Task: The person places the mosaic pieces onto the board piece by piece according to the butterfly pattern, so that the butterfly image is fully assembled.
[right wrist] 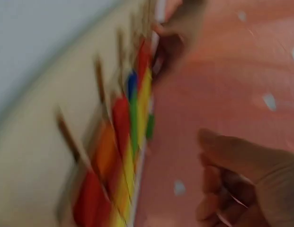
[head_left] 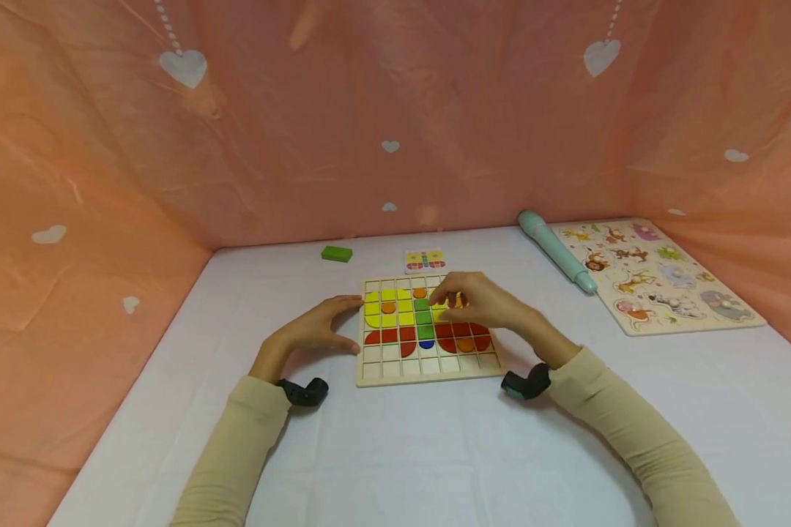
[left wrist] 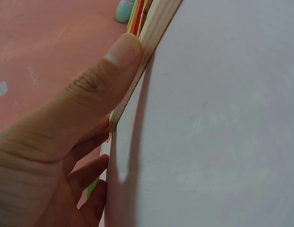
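A wooden grid board (head_left: pixel 402 371) lies on the table, filled with yellow, red, green, orange and blue pieces in a butterfly-like pattern. My left hand (head_left: pixel 319 324) rests against its left edge, thumb and fingers spread; in the left wrist view the thumb (left wrist: pixel 97 87) presses the board's side. Over the right half of the board hovers my right hand (head_left: pixel 483 298), its fingers loosely bent. No piece shows between thumb and fingers in the blurred right wrist view, where the hand (right wrist: pixel 251 179) is apart from the board. It partly hides the upper right pieces.
Behind the board lie a small pattern card (head_left: pixel 425 260) and a green block (head_left: pixel 337 253). At the right, a mint-green pen-like stick (head_left: pixel 556 250) touches an animal peg puzzle (head_left: pixel 639 289). Pink cloth with white hearts (head_left: pixel 390 146) surrounds the white table.
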{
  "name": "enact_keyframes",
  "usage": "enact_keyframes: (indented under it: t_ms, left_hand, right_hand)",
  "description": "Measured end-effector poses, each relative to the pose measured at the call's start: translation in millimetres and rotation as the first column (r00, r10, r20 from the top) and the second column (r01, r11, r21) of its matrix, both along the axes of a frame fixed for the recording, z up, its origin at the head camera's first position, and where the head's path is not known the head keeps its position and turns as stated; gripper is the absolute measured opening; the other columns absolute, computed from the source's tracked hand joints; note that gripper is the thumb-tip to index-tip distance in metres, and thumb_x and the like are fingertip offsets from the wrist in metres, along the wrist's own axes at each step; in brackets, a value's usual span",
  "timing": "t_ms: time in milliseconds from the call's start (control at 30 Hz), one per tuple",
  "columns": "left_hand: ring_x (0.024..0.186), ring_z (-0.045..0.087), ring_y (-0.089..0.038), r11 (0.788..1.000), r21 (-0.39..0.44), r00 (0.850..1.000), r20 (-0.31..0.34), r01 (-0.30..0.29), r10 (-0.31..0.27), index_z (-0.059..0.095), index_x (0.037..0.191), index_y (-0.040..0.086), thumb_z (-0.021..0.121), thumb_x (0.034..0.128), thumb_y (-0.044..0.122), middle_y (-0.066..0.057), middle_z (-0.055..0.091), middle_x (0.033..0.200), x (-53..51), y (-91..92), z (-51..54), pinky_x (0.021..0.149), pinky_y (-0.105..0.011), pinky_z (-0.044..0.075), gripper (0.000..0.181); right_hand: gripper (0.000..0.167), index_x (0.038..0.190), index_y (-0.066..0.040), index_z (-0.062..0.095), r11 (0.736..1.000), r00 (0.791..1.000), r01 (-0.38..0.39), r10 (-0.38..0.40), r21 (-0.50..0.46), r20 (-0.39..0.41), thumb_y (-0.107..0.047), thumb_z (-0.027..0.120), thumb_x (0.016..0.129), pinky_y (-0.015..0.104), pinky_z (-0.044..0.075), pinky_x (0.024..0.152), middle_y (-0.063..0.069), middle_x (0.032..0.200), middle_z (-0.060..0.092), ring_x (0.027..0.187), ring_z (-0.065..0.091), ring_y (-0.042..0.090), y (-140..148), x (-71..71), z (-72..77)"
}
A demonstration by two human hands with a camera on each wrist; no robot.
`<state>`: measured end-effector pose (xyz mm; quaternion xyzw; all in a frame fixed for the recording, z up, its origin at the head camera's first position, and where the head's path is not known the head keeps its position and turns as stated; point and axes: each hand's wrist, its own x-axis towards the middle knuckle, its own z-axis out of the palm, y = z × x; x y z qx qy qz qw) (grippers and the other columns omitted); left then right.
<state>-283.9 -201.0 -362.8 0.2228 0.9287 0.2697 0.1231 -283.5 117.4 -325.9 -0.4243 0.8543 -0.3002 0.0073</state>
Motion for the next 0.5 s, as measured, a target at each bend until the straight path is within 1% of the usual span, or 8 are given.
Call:
enact_keyframes:
  t_ms: [67, 167, 233, 333, 400, 500]
  left_hand:
    - [0.14, 0.019, -0.031, 1.0, -0.002, 1.0, 0.003, -0.008, 0.008, 0.034, 0.145, 0.011, 0.082, 0.0681, 0.038, -0.011, 0.027, 0.151, -0.2, -0.3, 1.0, 0.113, -0.05, 0.018, 0.094]
    - [0.14, 0.019, -0.031, 1.0, -0.009, 1.0, 0.001, -0.013, 0.013, 0.034, 0.145, 0.011, 0.082, 0.0681, 0.038, -0.011, 0.027, 0.151, -0.3, -1.2, 2.1, 0.113, -0.051, 0.019, 0.094]
    - [0.14, 0.019, -0.031, 1.0, -0.01, 1.0, 0.001, -0.018, 0.018, 0.034, 0.145, 0.012, 0.082, 0.0679, 0.037, -0.011, 0.028, 0.151, -0.3, -1.4, 2.7, 0.113, -0.05, 0.018, 0.094]
    - [0.139, 0.02, -0.031, 1.0, -0.009, 1.0, -0.003, -0.013, 0.013, 0.035, 0.145, 0.011, 0.082, 0.068, 0.037, -0.011, 0.028, 0.151, -0.2, -1.2, 2.3, 0.113, -0.051, 0.019, 0.094]
    - [0.14, 0.02, -0.031, 1.0, -0.005, 1.0, 0.002, -0.012, 0.012, 0.035, 0.144, 0.011, 0.082, 0.0679, 0.037, -0.011, 0.028, 0.151, 0.2, -0.7, 1.9, 0.113, -0.05, 0.018, 0.094]
    - [0.14, 0.02, -0.032, 1.0, 0.002, 1.0, 0.011, -0.011, 0.011, 0.035, 0.144, 0.011, 0.082, 0.0677, 0.038, -0.011, 0.028, 0.151, 0.9, 0.6, 1.4, 0.113, -0.05, 0.018, 0.094]
  right_hand:
    - [0.022, 0.101, -0.002, 0.068, 1.0, 0.999, 0.023, -0.023, 0.001, 0.025, -0.004, 0.072, 0.08, 0.031, 0.05, 0.068, 0.012, 0.098, 0.065, 0.082, 0.056, 0.022, 23.8, -5.3, 6.3]
    - [0.023, 0.102, -0.002, 0.067, 0.998, 0.995, 0.058, -0.058, 0.002, 0.076, -0.001, 0.072, 0.079, 0.038, 0.052, 0.074, 0.011, 0.1, 0.064, 0.087, 0.055, 0.025, 60.6, -10.7, 5.5]
    - [0.025, 0.104, -0.001, 0.066, 0.997, 0.99, 0.083, -0.083, -0.003, 0.116, 0.002, 0.07, 0.079, 0.041, 0.052, 0.079, 0.011, 0.103, 0.063, 0.09, 0.055, 0.025, 83.0, -13.5, 0.3]
    - [0.026, 0.106, 0.0, 0.065, 0.991, 0.976, 0.131, -0.131, 0.015, 0.176, 0.0, 0.07, 0.08, 0.043, 0.051, 0.085, 0.01, 0.105, 0.063, 0.094, 0.055, 0.025, 108.3, -15.9, -9.3]
    - [0.027, 0.107, -0.001, 0.065, 0.987, 0.965, 0.157, -0.161, 0.04, 0.206, -0.002, 0.07, 0.081, 0.043, 0.049, 0.088, 0.01, 0.106, 0.063, 0.095, 0.055, 0.025, 119.9, -16.3, -15.3]
    - [0.026, 0.106, -0.003, 0.066, 0.981, 0.956, 0.181, -0.193, 0.075, 0.22, -0.005, 0.071, 0.081, 0.04, 0.049, 0.089, 0.009, 0.107, 0.064, 0.097, 0.056, 0.024, 130.4, -16.3, -22.0]
